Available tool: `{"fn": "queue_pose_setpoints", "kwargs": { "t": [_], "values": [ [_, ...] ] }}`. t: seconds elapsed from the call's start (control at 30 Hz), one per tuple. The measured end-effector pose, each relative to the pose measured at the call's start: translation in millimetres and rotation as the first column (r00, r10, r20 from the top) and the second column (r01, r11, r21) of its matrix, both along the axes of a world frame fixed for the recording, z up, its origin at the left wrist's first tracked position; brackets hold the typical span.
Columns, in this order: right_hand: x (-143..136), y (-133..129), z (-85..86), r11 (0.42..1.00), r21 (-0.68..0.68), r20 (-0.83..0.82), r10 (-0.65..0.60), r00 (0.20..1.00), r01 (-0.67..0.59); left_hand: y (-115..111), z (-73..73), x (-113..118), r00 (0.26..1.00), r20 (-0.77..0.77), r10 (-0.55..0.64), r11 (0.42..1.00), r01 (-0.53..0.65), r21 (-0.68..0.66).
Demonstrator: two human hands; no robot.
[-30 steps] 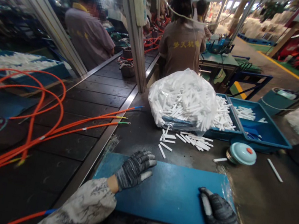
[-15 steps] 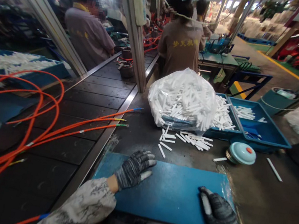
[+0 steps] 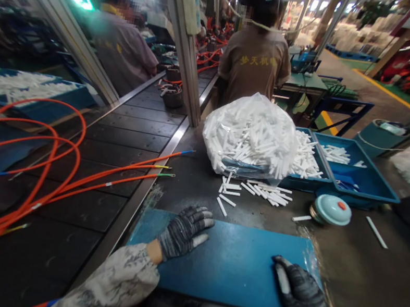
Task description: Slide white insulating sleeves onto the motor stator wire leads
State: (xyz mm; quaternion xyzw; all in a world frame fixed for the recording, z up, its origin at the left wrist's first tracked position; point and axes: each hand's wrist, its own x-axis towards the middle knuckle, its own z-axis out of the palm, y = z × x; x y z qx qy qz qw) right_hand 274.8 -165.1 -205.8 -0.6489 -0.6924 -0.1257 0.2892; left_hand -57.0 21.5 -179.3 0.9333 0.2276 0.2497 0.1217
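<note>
My left hand (image 3: 187, 231), in a grey knitted glove with pale fingertips, lies flat on the blue mat (image 3: 233, 264) near its left side. Its fingers are stretched out, with nothing under them that I can see. At the mat's right side rests my right hand (image 3: 298, 297), gloved alike, its thumb and forefinger extended and no object visible in it; its other fingers are partly hidden. Beyond the mat, short white tubes (image 3: 269, 194) lie loose on the dark tabletop. A round light-blue lidded container (image 3: 333, 210) with an orange-red spot stands to their right.
A clear bag (image 3: 250, 135) full of white tubes sits behind the loose ones, beside blue bins (image 3: 363, 176). On my left, a slatted conveyor (image 3: 101, 204) carries orange cables (image 3: 76, 184), some ends reaching over its metal rail. Two people work ahead, past a metal post (image 3: 185, 39).
The orange cables and the dark round part on the conveyor have shifted slightly toward me and leftward. The person ahead has moved a little right. Both my hands stay in place.
</note>
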Motion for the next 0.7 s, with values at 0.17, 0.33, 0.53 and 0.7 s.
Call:
{"fn": "queue_pose_setpoints", "kwargs": {
  "t": [0.17, 0.33, 0.53, 0.7],
  "values": [
    [-1.7, 0.7, 2.8, 1.0, 0.004, -0.006, 0.004, 1.0, -0.004, 0.1, 0.2, 0.6, 1.0, 0.01, -0.007, 1.0, 0.007, 0.016],
    [-2.4, -0.6, 0.8, 1.0, 0.0, -0.021, -0.005, 1.0, 0.005, 0.4, 0.2, 0.2, 1.0, 0.007, -0.007, 1.0, 0.007, 0.009],
    [-0.5, -0.8, -1.0, 1.0, 0.007, 0.029, 0.0, 1.0, -0.001, 0.4, 1.1, -0.1, 1.0, 0.001, -0.002, 1.0, 0.002, 0.007],
    [-0.2, 0.3, 1.4, 1.0, 0.014, 0.056, 0.02, 0.998, -0.021, 0.5, 2.1, 0.5, 1.0, 0.017, -0.009, 1.0, 0.009, 0.009]
  ]
}}
